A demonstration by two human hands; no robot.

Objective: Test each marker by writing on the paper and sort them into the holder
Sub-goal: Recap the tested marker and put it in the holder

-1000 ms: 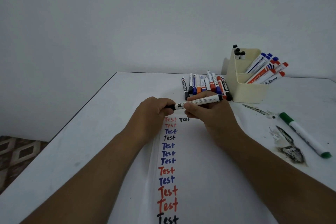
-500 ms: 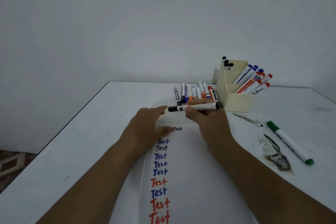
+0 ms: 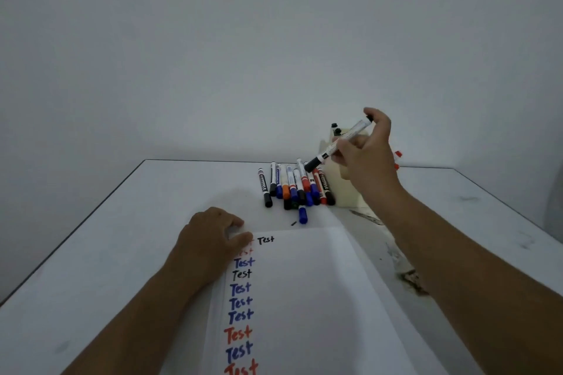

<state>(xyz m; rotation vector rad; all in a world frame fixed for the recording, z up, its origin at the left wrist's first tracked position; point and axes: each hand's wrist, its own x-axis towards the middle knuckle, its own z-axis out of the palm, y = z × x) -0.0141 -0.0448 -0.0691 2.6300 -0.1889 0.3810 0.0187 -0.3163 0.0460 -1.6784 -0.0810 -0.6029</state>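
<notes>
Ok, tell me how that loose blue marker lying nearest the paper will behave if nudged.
The blue marker looks round-bodied and lies apart from the marker pile, so it would probably roll. It seems light and stiff.

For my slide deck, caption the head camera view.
Right hand lifts a capped black marker toward the holder; left hand steadies the paper.

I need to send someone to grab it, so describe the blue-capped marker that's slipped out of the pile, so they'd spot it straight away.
Start at the white table and find the pile of markers beyond the paper. The blue-capped marker lies at the pile's near edge. It alone pokes out toward the paper, next to a tiny black speck.
</notes>
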